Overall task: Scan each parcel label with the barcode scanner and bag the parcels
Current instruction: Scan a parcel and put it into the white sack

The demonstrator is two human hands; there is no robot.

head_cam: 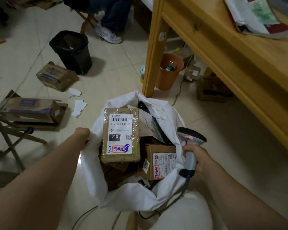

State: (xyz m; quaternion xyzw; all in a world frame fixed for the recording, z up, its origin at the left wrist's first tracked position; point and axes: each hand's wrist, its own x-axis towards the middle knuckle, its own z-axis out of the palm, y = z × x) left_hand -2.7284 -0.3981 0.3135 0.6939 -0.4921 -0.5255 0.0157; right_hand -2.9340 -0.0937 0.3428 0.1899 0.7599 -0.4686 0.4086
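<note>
A large white bag stands open on the floor in front of me, filled with parcels. On top lies a flat brown parcel with a white label showing a barcode and "010". To its right sits a cardboard box with its own label. My left hand grips the bag's left rim, its fingers hidden behind the fabric. At the bag's right rim, my right hand holds the grey barcode scanner by its handle, and its cable trails down toward me.
A wooden table stands at right with an orange bin and boxes beneath. A black bin and cardboard boxes lie on the tiled floor at left, beside a folding stool. A person's legs are at the back.
</note>
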